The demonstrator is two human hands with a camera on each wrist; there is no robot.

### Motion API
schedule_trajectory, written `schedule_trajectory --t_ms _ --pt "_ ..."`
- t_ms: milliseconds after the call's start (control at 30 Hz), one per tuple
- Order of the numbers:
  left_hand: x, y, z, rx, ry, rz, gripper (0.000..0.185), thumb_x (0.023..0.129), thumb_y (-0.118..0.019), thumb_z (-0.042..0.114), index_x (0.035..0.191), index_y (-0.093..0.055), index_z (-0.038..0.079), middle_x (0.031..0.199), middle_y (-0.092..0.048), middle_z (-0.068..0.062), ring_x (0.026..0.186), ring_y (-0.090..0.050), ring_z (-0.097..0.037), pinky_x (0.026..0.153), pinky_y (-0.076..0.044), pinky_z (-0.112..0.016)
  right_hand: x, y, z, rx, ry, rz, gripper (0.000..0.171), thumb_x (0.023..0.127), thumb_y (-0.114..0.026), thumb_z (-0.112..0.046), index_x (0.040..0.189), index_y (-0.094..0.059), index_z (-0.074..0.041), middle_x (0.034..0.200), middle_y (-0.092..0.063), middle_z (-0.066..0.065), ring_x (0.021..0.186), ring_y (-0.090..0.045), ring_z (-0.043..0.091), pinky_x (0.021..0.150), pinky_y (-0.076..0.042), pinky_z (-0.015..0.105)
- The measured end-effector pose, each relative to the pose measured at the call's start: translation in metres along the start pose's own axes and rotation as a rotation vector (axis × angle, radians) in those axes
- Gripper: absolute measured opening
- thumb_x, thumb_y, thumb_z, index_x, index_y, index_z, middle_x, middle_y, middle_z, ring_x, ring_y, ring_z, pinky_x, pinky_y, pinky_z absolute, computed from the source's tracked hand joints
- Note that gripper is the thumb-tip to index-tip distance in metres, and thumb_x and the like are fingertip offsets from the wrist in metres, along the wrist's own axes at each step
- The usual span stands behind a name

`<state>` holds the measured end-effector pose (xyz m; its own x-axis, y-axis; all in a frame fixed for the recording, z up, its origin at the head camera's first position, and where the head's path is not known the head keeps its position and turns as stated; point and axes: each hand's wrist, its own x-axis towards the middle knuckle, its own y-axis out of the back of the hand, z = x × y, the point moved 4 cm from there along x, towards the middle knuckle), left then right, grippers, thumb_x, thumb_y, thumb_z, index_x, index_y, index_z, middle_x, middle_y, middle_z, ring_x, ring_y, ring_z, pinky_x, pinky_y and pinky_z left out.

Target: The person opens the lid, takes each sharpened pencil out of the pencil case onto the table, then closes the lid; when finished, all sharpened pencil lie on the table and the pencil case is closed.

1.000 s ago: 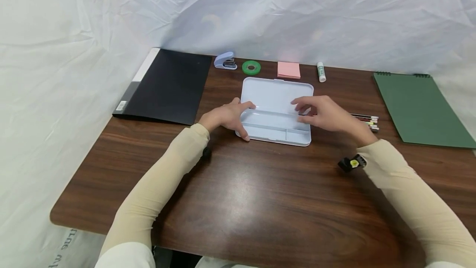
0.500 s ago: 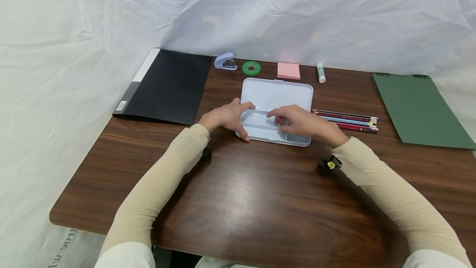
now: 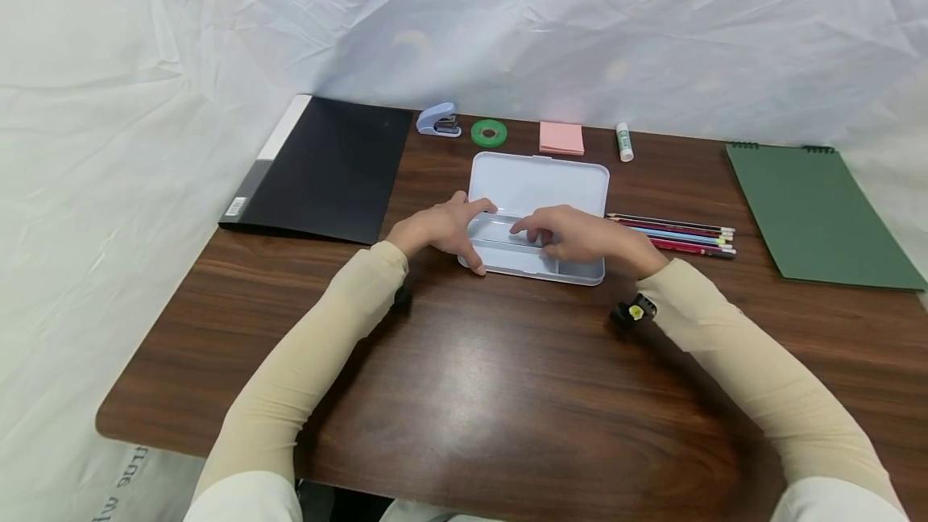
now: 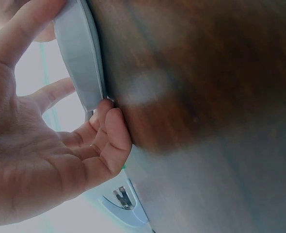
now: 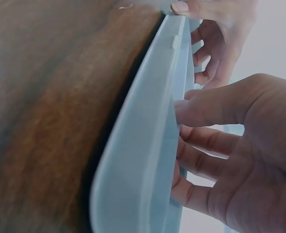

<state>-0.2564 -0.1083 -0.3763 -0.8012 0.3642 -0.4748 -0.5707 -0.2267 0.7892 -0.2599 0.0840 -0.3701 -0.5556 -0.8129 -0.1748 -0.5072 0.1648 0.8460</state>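
Observation:
A white pencil case (image 3: 540, 184) lies with its lid raised in the middle of the table. Its bottom is divided into compartments, and no pencils show in them. My left hand (image 3: 449, 228) steadies the left end, thumb at the front edge and index finger near the hinge. In the left wrist view, the other fingers (image 4: 116, 131) curl against the case's end. My right hand (image 3: 573, 234) reaches into the bottom half with bent fingers, index extended toward the left. Its fingertips are partly hidden behind the front wall (image 5: 133, 160) in the right wrist view. Nothing shows between them.
Several pencils (image 3: 681, 240) lie right of the case. Behind it are a lilac stapler (image 3: 439, 121), green tape roll (image 3: 489, 133), pink sticky notes (image 3: 561, 138) and glue stick (image 3: 624, 142). A black folder (image 3: 329, 167) is at left, a green spiral notebook (image 3: 826, 212) at right.
My right hand has moved left from the right end of the case to over its middle, uncovering the pencils. The left hand has stayed in place on the case.

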Motion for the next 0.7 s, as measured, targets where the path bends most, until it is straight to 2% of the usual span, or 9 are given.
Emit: schedule_trajectory --t_ms 367,567,700 --pt "0.0004 -0.0003 -0.0006 0.002 0.006 -0.003 0.101 0.072 -0.088 0.044 0.154 -0.030 0.033 0.137 -0.035 -0.012 0.114 -0.049 -0.030 0.096 -0.046 -0.048 0.0068 0.0029 0.0051 0.052 0.019 -0.092 0.055 0.086 -0.055 0.013 0.136 -0.060 -0.008 0.106 -0.066 0.010 0.092 -0.058 0.023 0.089 -0.050 0.044" --pt "0.0012 -0.0003 -0.0005 0.011 0.000 -0.002 0.102 0.072 -0.088 0.045 0.155 -0.029 0.033 0.138 -0.034 -0.012 0.113 -0.049 -0.030 0.096 -0.046 -0.047 0.0093 0.0045 0.0051 0.063 0.020 -0.126 0.049 0.089 -0.058 0.010 0.135 -0.062 -0.009 0.103 -0.065 0.008 0.091 -0.057 0.022 0.087 -0.048 0.040" --pt "0.0018 -0.0002 -0.0005 0.015 -0.001 0.000 0.102 0.072 -0.088 0.046 0.155 -0.029 0.033 0.137 -0.035 -0.012 0.112 -0.050 -0.030 0.094 -0.047 -0.046 0.0102 0.0059 0.0045 0.059 0.017 -0.119 0.047 0.090 -0.061 0.008 0.133 -0.063 -0.009 0.104 -0.067 0.008 0.092 -0.059 0.021 0.088 -0.049 0.041"
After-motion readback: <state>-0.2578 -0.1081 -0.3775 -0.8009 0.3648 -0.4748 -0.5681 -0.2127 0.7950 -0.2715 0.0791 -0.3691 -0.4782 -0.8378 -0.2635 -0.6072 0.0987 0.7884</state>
